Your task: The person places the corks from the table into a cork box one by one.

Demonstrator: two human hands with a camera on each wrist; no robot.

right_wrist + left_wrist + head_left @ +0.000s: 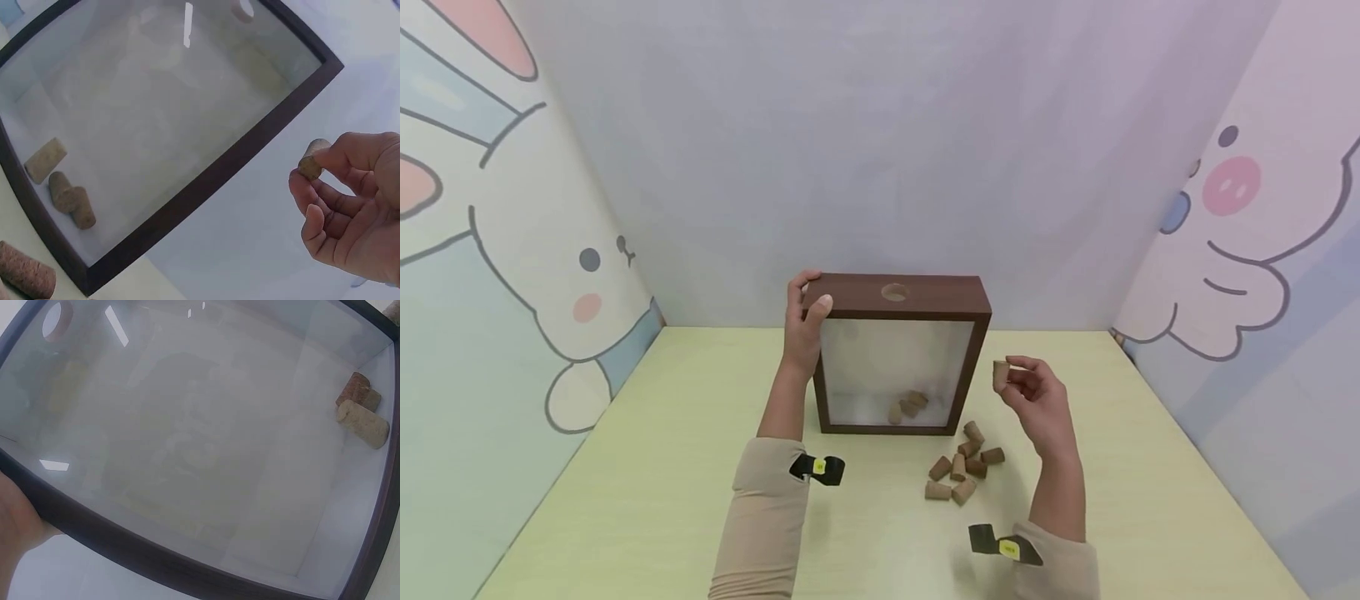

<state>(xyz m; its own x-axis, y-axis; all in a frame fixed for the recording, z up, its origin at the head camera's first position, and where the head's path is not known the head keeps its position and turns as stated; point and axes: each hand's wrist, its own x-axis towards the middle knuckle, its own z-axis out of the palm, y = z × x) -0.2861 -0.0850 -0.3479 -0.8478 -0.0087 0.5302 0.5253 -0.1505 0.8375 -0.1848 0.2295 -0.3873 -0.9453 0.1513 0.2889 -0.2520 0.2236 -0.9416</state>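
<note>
A dark brown wooden box frame [940, 293] with a clear front stands upright on the table, a round hole [896, 292] in its top. My left hand [803, 325] grips its upper left corner, thumb on the top's front edge and fingers towards the back. To the right of the box, my right hand [1043, 408] pinches a light cork [1001, 374] between thumb and fingertips, raised above the table. The right wrist view shows the end of this cork [310, 167] past the thumb. Three corks [45, 160] lie inside at the bottom of the box.
Several loose corks [958, 467], some light and some darker brown, lie in a pile on the pale table [647, 483] before the box's lower right corner. A plain backdrop [880, 167] rises behind, with cartoon-printed panels [1247, 275] at both sides.
</note>
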